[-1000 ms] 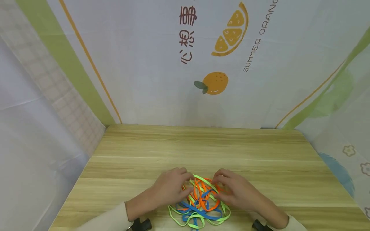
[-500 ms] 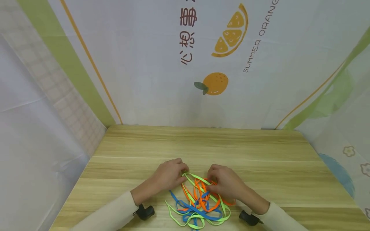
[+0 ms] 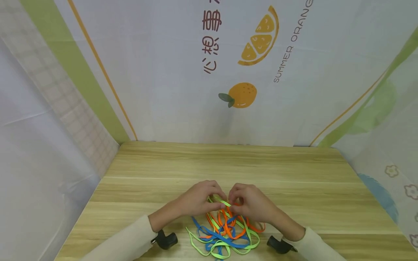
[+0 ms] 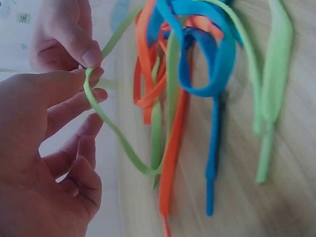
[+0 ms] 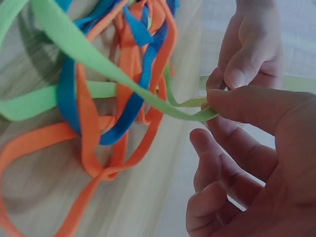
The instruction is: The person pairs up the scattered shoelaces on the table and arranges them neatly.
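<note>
Your left hand [image 3: 201, 198] pinches a green lace [image 5: 64, 34] with thumb and finger. Between your hands and nearer to you, the blue lace [image 4: 227, 57] and the orange lace [image 5: 88, 118] lie mixed up with more green on the table [image 3: 156, 163]. Your right hand [image 3: 253, 203] pinches the green lace too, close beside the left. You have some green lifted, but no colour looks free, so most work seems left

from the head, the tabletop [image 3: 228, 166] is seen from above, farther off, the curtain [image 3: 176, 83] faced; from each wrist, the laces [image 4: 202, 92] are seen sideways, close up. by both wrist views, left hand [image 3: 200, 198] and right hand [image 3: 253, 203] are shared.
</note>
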`<state>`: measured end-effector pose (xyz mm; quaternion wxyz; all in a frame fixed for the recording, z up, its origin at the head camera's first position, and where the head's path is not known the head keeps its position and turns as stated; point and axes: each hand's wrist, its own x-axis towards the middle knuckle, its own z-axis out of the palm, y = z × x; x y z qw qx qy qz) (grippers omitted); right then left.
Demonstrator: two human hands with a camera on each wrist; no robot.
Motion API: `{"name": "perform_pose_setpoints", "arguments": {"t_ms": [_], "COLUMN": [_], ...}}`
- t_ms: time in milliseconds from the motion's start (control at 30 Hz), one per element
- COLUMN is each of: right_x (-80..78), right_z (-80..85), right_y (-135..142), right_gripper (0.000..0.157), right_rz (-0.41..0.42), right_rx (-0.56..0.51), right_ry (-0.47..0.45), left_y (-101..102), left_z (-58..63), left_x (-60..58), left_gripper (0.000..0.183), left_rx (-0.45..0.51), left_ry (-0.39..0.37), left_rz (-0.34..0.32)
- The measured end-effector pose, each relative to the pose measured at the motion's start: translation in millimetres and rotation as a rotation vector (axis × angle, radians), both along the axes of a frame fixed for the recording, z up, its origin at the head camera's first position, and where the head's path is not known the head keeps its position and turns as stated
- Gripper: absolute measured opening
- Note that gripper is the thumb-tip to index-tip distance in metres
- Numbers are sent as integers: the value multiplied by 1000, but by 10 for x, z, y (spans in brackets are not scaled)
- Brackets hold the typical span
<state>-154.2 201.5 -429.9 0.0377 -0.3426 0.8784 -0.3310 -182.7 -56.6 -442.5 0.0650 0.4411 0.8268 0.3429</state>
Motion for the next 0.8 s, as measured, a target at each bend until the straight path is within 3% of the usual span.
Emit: {"name": "perform_pose_setpoints", "arguments": {"t_ms": [133, 433, 600, 800], "right_x": [16, 43, 64, 65], "right_z": [36, 82, 120, 130], "right_y": [-1, 59, 87, 115], "right_gripper": [15, 13, 16, 14], "right_rz": [9, 59, 94, 137], "right_rx": [-33, -156, -175, -161], "right_ry": [-19, -172, -300, -381], "left_y": [-3, -95, -130, -166], "left_z": [50, 141, 165, 190], "left_x": [-2, 9, 16, 15], "left_gripper": [4, 13, 16, 19], "left_rx": [13, 22, 30, 23], "left_ry": [-26, -109, -150, -168], "left_rz": [-1, 43, 75, 106]}}
